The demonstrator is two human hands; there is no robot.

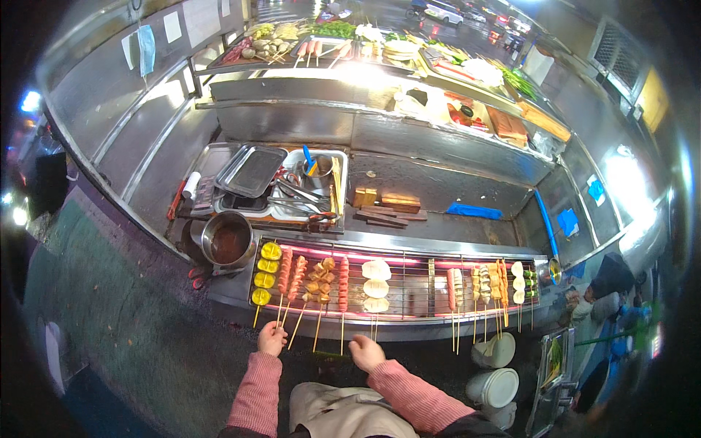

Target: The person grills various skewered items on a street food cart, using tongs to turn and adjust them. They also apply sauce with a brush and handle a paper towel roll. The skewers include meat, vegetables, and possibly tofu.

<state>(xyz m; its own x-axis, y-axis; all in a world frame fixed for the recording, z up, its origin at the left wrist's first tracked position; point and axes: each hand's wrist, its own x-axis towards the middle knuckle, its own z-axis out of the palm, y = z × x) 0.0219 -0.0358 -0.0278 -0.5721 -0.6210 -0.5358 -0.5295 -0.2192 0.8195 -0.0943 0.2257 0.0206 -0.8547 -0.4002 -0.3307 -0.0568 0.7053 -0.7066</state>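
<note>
My left hand pinches the stick end of a sausage skewer at the left of the barbecue grill. A second scored sausage skewer lies just right of it. My right hand is at the grill's front edge, by the sticks of the white round slices; its curled fingers hide whether it grips one. Yellow slices on a skewer lie at the far left. Between my hands are skewers of browned cubes and a spiral-cut sausage skewer.
A steel pot of dark sauce stands left of the grill. Behind it are trays and tongs. More skewers lie at the grill's right. White buckets stand below right. Raw food fills the upper shelf.
</note>
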